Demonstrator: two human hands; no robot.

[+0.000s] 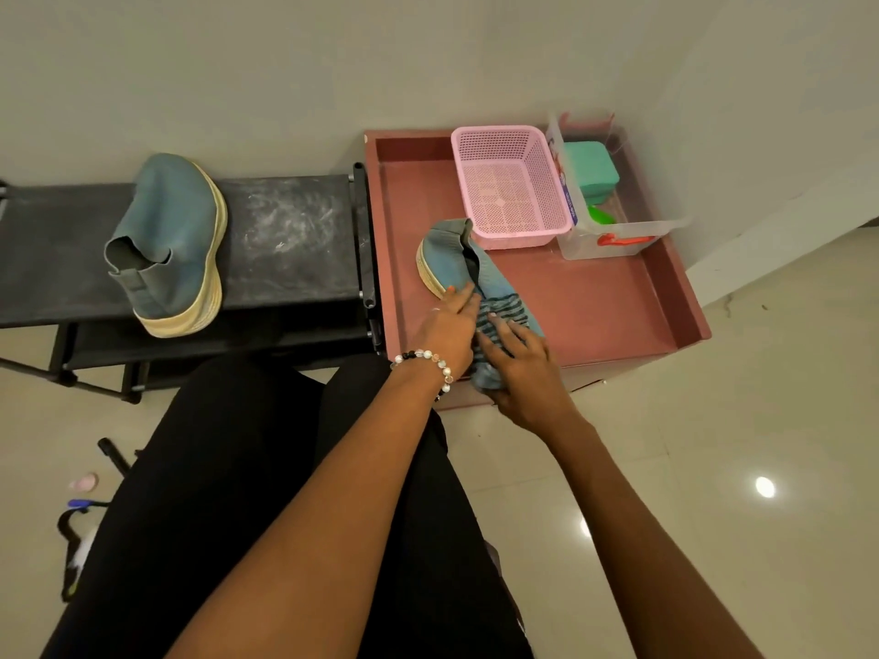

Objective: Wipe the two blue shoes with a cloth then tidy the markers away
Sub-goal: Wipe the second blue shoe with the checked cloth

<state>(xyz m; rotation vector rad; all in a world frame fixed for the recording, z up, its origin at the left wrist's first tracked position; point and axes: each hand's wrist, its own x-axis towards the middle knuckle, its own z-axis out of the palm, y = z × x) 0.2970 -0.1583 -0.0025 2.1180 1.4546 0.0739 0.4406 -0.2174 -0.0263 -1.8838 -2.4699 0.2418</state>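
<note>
- So, nearest the front rim of the shallow pink wooden tray [618, 325], the right hand [521, 378] has its fingers curled into a bunched blue striped cloth [499, 321], holding it low on the shoe.
- Just left of it, the left hand [444, 332] lies fairly flat, fingers pressing the side of the blue slip-on shoe with a pale thick sole [447, 268], steadying it.
- That shoe sits inside the tray, long axis running away from the hands toward the pink perforated plastic basket [511, 183] at the tray's back, so I'd guess the wipe goes away from the body.
- Well left of the tray, the second blue shoe [166, 240] rests on a black fabric rack [285, 240].
- I can't spot any markers.
</note>
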